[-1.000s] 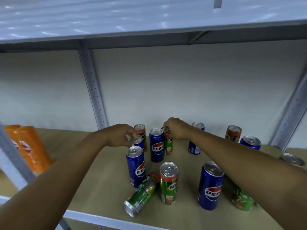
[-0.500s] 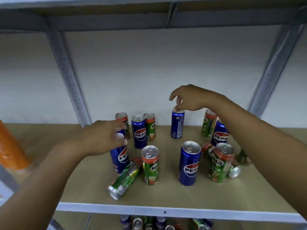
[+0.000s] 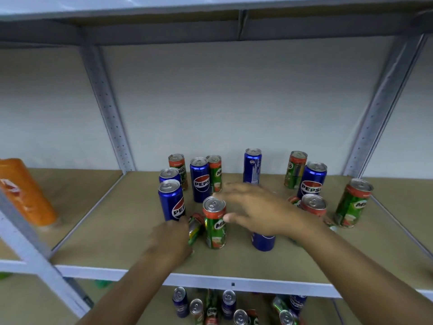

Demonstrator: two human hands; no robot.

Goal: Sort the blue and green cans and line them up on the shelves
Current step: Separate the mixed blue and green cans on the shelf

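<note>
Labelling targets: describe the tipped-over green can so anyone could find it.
On the middle shelf, look at the front of the can cluster, between the front blue can and an upright green can. The tipped green can there lies on its side, by the left hand.

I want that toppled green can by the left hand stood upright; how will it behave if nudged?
The toppled green can lies on its side on the smooth shelf board, so it will probably roll. It looks rigid metal, likely slick. The left hand is at it; blur hides any grip.
</note>
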